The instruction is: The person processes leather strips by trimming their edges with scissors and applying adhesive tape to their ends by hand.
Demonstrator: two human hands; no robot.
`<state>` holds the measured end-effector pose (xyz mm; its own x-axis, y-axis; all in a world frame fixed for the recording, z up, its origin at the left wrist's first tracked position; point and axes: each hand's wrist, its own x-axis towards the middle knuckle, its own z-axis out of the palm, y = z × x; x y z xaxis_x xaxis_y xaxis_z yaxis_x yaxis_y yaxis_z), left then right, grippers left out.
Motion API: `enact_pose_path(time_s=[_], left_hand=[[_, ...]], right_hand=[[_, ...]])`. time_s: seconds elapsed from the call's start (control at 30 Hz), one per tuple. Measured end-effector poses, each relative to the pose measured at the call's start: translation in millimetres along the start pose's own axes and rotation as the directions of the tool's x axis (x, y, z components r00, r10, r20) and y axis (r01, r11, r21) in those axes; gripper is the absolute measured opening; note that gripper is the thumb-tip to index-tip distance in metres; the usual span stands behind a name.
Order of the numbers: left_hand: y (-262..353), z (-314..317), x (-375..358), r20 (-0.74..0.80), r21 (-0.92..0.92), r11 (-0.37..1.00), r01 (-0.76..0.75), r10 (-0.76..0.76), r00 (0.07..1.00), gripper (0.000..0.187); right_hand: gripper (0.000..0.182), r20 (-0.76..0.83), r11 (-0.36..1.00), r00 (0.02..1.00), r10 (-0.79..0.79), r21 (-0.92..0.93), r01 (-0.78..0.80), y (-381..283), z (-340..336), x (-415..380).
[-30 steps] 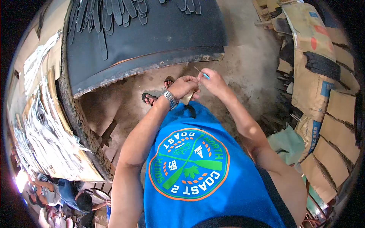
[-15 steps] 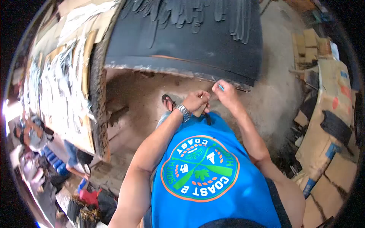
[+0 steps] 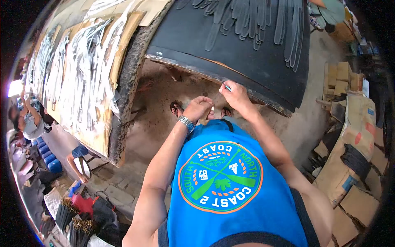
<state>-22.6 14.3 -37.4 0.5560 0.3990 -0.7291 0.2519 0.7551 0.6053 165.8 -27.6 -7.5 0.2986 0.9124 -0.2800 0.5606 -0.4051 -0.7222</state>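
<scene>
**Both hands closed on small items, near edge of black desk**

The left hand (image 3: pixel 198 108), wearing a metal watch (image 3: pixel 187 123) at the wrist, has its grip pinched on a small pale piece (image 3: pixel 203 119), largely hidden by the fingers. The right hand (image 3: pixel 235 97) has its grip clenched around a slim blue tool (image 3: pixel 227 87); the thin tip is too small to identify. The hands are apart, the right one farther forward. Both items are held in front of the blue shirt (image 3: pixel 220 177), the tool close to the near edge of the black desk (image 3: pixel 185 35) in this view.

Dark strips (image 3: pixel 242 18) lie overlapping across the far part of that desk. To the left, white strips (image 3: pixel 84 66) lie on cardboard over a second surface. To the right, a black bundle (image 3: pixel 354 160) rests on a brown sack (image 3: pixel 354 123). A co-worker (image 3: pixel 32 123) is at the far left, well apart from both hands.
</scene>
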Motion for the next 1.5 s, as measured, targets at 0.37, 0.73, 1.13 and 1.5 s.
enact_pose_path(time_s=[0.37, 0.73, 1.13, 1.5], left_hand=[[30, -108, 7, -0.059, -0.086, 0.994, -0.07, 0.065, 0.996, 0.016], [71, -129, 56, -0.297, 0.045, 0.999, 0.0, 0.014, 0.955, 0.026], [72, -129, 60, -0.344, -0.013, 1.0, 0.012, -0.016, 0.939, 0.025], [73, -133, 59, -0.309, -0.07, 0.997, 0.03, -0.05, 0.95, 0.022]], right_hand=[[0.025, -0.049, 0.985, 0.996, -0.068, -0.165, 0.059, -75, 83, 69], [0.021, 0.021, 0.945, 0.996, -0.082, -0.314, 0.085, -75, 112, 154], [0.045, 0.045, 0.925, 0.998, -0.049, -0.376, 0.062, -91, 105, 163], [0.029, 0.341, 0.914, 0.918, 0.203, 0.271, -0.303, -55, 92, 97]])
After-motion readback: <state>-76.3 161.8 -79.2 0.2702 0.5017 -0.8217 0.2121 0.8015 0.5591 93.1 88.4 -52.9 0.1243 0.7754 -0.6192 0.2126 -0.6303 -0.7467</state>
